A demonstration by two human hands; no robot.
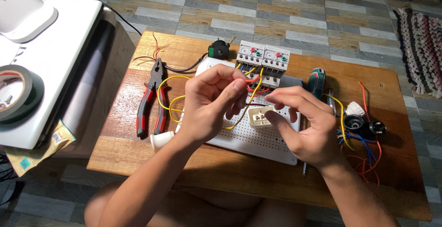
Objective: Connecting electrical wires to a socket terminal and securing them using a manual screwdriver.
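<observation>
Frame centre: left hand [209, 103] pinches red wire [251, 80]; right hand [301, 123], grip narrow, fingertips at white terminal block [259, 116] on perforated board [258, 142].

I see both bare forearms rising from the bottom edge toward the middle of the frame. My left hand [209, 103] sits just left of centre, back of the hand facing up, fingers curled in and thumb pressed against the forefinger in a tight pinch. My right hand [301, 126] is just right of centre, slightly lower, palm turned leftward, fingers bent and loosely together, their tips pointing toward the left hand's pinch.
</observation>
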